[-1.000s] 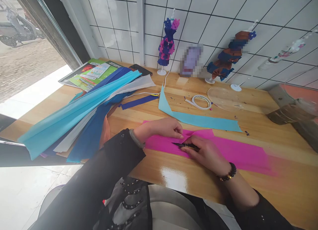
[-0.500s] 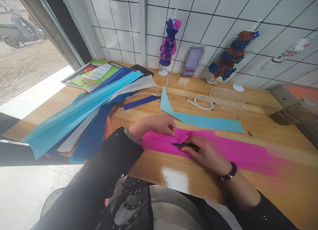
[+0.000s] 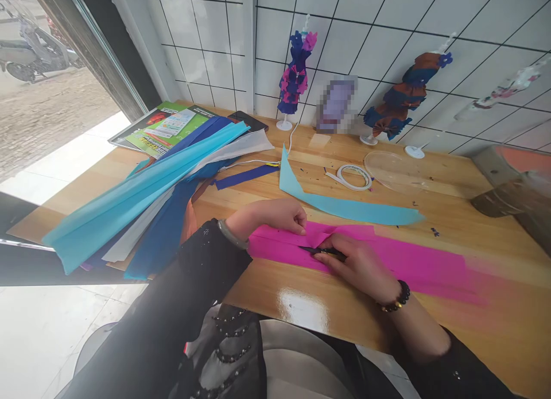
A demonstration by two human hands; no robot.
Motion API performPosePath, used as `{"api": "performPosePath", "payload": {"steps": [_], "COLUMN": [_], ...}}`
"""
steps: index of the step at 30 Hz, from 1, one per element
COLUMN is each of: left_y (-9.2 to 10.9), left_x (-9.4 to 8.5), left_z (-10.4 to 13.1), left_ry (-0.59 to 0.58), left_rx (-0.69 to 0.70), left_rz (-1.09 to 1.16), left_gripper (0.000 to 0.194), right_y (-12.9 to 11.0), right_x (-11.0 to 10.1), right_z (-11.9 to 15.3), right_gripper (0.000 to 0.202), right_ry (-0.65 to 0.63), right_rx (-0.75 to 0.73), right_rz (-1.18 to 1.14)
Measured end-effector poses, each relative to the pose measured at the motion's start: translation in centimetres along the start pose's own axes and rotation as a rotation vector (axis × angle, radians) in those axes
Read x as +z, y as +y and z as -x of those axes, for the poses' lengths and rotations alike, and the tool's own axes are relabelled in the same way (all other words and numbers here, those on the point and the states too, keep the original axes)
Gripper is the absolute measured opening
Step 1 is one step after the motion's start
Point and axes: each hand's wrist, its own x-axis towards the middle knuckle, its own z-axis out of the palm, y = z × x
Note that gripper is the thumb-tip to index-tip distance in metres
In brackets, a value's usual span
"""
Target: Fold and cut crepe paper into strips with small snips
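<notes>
A long strip of bright pink crepe paper (image 3: 413, 258) lies across the table in front of me. My left hand (image 3: 286, 216) is closed in a pinch at the strip's upper edge, near its left end. My right hand (image 3: 355, 261) rests over the paper's middle, wrapped round black scissors (image 3: 329, 252) whose dark, pointed tip faces left over the pink sheet. The handles are mostly hidden in the palm. Just above the scissors, a flap of the paper is raised between my two hands.
Behind the pink paper curves a light blue strip (image 3: 353, 206). A tape roll (image 3: 355, 177) and clear round lid (image 3: 394, 170) lie farther back. Folded coloured papers (image 3: 142, 198) pile up at left beside books (image 3: 166, 129). Paper-dressed figures (image 3: 295, 77) stand along the tiled wall.
The view has shifted very slightly. Both hands, the scissors and the pink paper keep almost the same positions.
</notes>
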Motion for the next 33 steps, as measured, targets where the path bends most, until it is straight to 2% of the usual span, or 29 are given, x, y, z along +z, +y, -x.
{"api": "performPosePath", "payload": {"steps": [10,33], "left_y": [0.02,0.09], "left_x": [-0.01,-0.09], "left_z": [0.00,0.17], "left_ry": [0.009,0.008], "left_rx": [0.045,0.050], "left_rz": [0.025,0.053], "left_gripper": [0.014,0.016], "right_y": [-0.63,-0.83], "right_x": [-0.05,0.30], "right_z": [-0.36,-0.72], "right_gripper": [0.024,0.023], "right_ry": [-0.003,0.030], "right_rx": [-0.003,-0.032], "right_rz": [0.031,0.092]}}
